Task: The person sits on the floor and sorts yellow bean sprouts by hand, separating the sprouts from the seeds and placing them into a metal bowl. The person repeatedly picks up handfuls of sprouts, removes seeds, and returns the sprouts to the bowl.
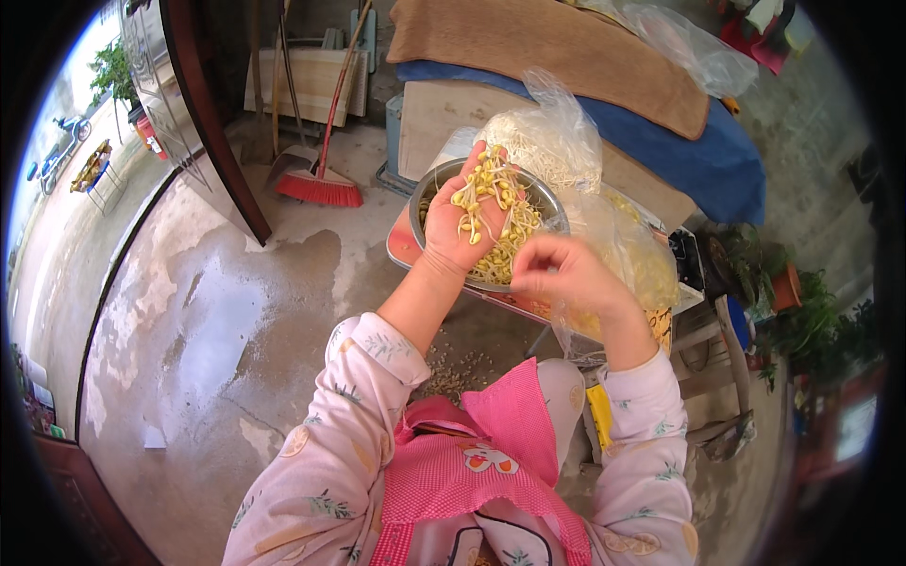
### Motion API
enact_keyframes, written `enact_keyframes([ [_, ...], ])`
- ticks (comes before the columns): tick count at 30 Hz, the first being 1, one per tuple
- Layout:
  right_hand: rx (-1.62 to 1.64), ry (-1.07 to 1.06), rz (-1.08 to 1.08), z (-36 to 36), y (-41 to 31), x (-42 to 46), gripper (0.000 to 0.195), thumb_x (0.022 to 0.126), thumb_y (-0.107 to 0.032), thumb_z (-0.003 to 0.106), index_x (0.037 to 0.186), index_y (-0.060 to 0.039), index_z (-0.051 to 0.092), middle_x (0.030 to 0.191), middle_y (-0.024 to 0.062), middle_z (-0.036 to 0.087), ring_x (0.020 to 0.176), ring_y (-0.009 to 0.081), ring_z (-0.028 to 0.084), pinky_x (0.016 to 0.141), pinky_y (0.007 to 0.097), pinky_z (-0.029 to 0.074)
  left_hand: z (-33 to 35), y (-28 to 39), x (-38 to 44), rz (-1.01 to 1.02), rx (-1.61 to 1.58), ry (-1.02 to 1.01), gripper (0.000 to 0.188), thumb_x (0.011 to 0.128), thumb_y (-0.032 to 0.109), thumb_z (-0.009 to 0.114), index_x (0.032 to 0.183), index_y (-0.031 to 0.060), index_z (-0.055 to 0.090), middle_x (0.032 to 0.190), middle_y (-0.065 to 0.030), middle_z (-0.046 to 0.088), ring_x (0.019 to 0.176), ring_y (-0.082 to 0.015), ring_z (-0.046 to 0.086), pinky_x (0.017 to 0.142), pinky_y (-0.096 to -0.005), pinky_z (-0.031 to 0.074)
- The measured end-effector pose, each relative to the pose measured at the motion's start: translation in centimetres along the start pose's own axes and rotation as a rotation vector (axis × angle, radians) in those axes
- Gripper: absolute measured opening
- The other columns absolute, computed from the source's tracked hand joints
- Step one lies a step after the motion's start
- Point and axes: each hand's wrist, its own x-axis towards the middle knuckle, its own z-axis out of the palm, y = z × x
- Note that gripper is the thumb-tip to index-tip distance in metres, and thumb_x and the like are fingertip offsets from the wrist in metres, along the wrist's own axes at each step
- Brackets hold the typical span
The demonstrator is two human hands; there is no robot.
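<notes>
My left hand [446,225] is palm up above a metal bowl [417,201], with a small bunch of yellow-headed bean sprouts [488,185] lying across its palm and fingers. More bean sprouts [504,260] fill the part of the bowl that shows. Over the bowl's right front rim is my right hand [566,269], blurred, thumb and fingers curled towards each other. Whether it pinches a sprout cannot be made out. Behind the bowl stands a clear plastic bag [541,145] of pale, thin strands. Another clear bag [640,272] with yellowish contents lies to the right.
The bowl and bags rest on a low red-edged table [402,244]. Small bits [453,371] litter the floor by my knees. A red broom [322,187] stands at the back left, near an open door [205,127]. A wooden chair [732,347] is at the right.
</notes>
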Motion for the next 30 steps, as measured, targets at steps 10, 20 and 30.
enact_keyframes([
  [10, -0.726, -0.115, -0.381, 1.6, 1.7, -1.4, 0.017, 0.078, -0.011, 0.071, 0.095, -0.0074, 0.068, 0.096, 0.0057, 0.060, 0.090, 0.0204, 0.057, 0.075, 0.0309, 0.046, -0.9, -0.1, 0.6, -0.065, -0.033, -0.038, 0.041, 0.101, 0.022, 0.035, 0.140, 0.0137, 0.040, 0.140, -0.0117, 0.044, 0.126, -0.0333, 0.043, 0.106, -0.0537, 0.032],
  [20, -0.489, 0.512, -0.582, 0.2, 1.8, 6.1, 0.036, 0.079, -0.009, 0.069, 0.113, -0.0054, 0.061, 0.100, 0.0095, 0.062, 0.082, 0.0192, 0.059, 0.074, 0.0303, 0.048, -0.4, -2.1, 1.3, -0.036, 0.289, 0.311, 0.044, 0.097, 0.040, 0.049, 0.131, 0.0143, 0.045, 0.120, -0.0083, 0.053, 0.112, -0.0225, 0.051, 0.097, -0.0409, 0.043],
  [30, -0.023, 0.534, -0.264, -3.2, 4.1, 7.9, 0.023, 0.089, -0.005, 0.060, 0.112, -0.0024, 0.061, 0.090, 0.0011, 0.064, 0.075, 0.0068, 0.057, 0.062, 0.0211, 0.046, 1.1, -0.3, 0.7, -0.130, 0.080, 0.234, 0.071, 0.089, 0.067, 0.039, 0.134, 0.0114, 0.044, 0.133, -0.0155, 0.048, 0.120, -0.0311, 0.047, 0.106, -0.0470, 0.032],
])
